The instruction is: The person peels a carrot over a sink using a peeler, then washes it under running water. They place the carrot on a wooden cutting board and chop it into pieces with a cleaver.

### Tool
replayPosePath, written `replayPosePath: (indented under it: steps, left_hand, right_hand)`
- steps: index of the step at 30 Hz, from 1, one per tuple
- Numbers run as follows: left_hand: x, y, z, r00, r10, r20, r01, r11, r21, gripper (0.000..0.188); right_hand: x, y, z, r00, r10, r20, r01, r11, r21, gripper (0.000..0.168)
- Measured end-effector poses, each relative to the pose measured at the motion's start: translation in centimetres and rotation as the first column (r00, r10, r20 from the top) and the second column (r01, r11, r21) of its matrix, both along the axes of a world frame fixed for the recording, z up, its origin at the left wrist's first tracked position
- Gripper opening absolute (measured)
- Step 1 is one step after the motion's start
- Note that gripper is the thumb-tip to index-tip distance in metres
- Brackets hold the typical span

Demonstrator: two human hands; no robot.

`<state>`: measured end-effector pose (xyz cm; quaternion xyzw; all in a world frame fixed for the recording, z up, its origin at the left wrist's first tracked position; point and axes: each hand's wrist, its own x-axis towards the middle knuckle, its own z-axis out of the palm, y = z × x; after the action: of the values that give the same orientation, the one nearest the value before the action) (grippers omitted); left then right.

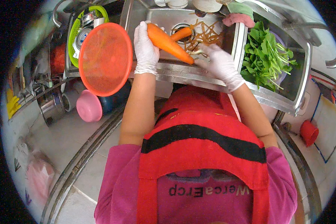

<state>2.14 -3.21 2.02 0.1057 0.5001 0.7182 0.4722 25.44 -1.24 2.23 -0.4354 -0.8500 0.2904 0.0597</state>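
My left hand (145, 44), in a thin white glove, grips a large orange carrot (169, 43) by its thick end. The carrot slants down to the right over the sink basin (162, 16). Behind it, a smaller carrot (182, 34) lies by the drain (182, 26). My right hand (217, 61), also gloved, is close to the large carrot's narrow tip. A slim pale object (195, 52) shows at its fingers; I cannot make out what it is or whether it is held. Brown-orange peelings (207, 32) are heaped in the basin beyond that hand.
An orange mesh colander (105, 58) leans at the left, by a lime-green basket (72, 46) of metal ware. Leafy greens (264, 53) fill the right-hand basin. Green and pink cloths (239, 19) hang over the divider. A pink bowl (89, 106) is below left.
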Motion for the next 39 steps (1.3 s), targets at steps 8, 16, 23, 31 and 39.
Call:
replayPosePath:
  steps: [8,16,23,31,39]
  left_hand:
    - [1.6,0.7,0.5,0.989,-0.115,-0.098,0.118,0.993,0.022,0.048]
    - [0.1,-0.3,0.6,0.995,-0.091,-0.049,0.087,0.994,-0.072,0.052]
    - [-1.1,0.0,2.3,0.997,-0.048,0.061,0.044,0.997,0.061,0.043]
    - [0.5,0.5,1.1,0.995,-0.097,-0.013,0.098,0.991,0.096,0.013]
    - [-1.4,-0.1,1.9,0.996,-0.077,0.046,0.072,0.990,0.119,0.022]
  right_hand:
    - [-5.3,1.8,3.6,0.852,0.077,-0.518,0.058,0.969,0.240,0.028]
    - [-2.5,-0.8,0.5,0.954,0.138,-0.267,-0.075,0.970,0.233,0.028]
    - [1.6,-0.8,-1.6,0.982,0.060,-0.178,-0.040,0.993,0.110,0.024]
    - [-5.8,2.5,3.7,0.783,0.094,-0.615,0.062,0.972,0.227,0.028]
    - [0.1,-2.4,-2.4,0.966,0.158,-0.206,-0.126,0.979,0.162,0.029]
